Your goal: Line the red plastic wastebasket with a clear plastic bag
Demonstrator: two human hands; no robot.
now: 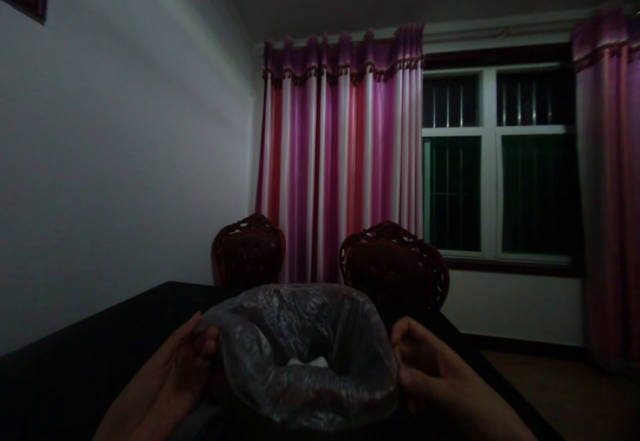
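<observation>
The hands are well apart, one on each side of an open plastic bag. The left hand (183, 364) has its thumb and fingers closed on the edge of the plastic bag (250, 354). The right hand (430, 367) has its fingers curled against the opposite edge; whether they pinch the film or only touch it, I cannot tell. The bag is see-through and crinkled, its wide mouth facing up, and it stands between the hands at the near part of a black counter (145, 314). Something white (309, 362) lies down inside it, too dim to identify. Beyond the counter stand two carved, dark wooden chairs with buttoned backs, the left chair (250, 251) and the right chair (393, 264). Behind them hangs a striped curtain (345, 154) in purple, red and white, with a tasselled top. To its right is a white-framed window (489, 161) with bars, dark outside.
</observation>
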